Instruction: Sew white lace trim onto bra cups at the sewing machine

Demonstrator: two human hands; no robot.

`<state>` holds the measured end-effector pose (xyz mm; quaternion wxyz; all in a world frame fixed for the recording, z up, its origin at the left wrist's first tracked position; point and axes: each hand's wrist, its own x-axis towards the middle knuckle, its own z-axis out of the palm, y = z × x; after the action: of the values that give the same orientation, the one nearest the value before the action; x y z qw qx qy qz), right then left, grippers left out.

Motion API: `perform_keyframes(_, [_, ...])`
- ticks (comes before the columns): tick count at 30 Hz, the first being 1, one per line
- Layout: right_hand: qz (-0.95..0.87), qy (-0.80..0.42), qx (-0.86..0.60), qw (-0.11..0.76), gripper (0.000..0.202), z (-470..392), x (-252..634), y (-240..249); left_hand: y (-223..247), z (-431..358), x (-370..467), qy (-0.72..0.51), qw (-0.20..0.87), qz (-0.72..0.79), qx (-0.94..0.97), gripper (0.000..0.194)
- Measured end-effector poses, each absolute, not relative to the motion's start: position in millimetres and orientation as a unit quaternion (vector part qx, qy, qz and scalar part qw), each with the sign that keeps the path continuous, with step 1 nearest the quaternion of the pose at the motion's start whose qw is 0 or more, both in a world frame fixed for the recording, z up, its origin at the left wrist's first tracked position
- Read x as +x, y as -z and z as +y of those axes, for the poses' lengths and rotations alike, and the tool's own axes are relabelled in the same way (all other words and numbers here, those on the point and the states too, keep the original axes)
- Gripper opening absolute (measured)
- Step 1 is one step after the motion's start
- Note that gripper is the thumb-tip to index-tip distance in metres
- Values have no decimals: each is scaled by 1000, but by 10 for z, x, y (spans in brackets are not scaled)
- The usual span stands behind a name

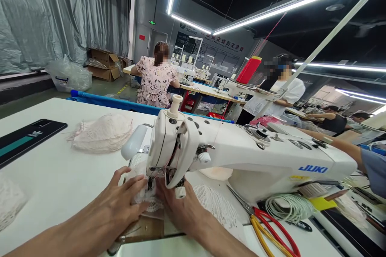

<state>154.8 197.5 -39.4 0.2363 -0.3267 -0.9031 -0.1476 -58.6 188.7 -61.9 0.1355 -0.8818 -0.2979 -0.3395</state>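
A white JUKI sewing machine [238,140] stands before me, with white lace fabric [153,204] under its needle area. My left hand [129,196] lies on the lace left of the presser foot [150,184], its fingers spread and bent slightly. From the right, my right hand [181,204] reaches in beside the needle and touches the fabric. The machine head hides most of its fingers. White cord-like strands [215,202] lie right of that hand.
Scissors with red and yellow handles [271,229] and a coil of pale green cord [289,207] lie at right. On the left are a lace bundle [102,132], a dark phone [33,136] and more lace [10,200]. Other people work at machines beyond.
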Motion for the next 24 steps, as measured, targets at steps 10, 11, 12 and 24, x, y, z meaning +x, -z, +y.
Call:
perform_keyframes(10, [-925,18,-227,305,20,1756,1537,382,727,1740,-577,318,86,-314,-890,31])
perform_keyframes(11, [-924,24,-222,310,23,1761,1543,381,740,1737,-585,320,89,-316,-889,32])
perform_keyframes(12, [-925,27,-214,313,24,1766,1552,378,749,1732,-589,324,93,-314,-887,32])
perform_keyframes(24, [-929,44,-201,307,22,1757,1541,334,673,1648,-548,345,145,-293,-880,39])
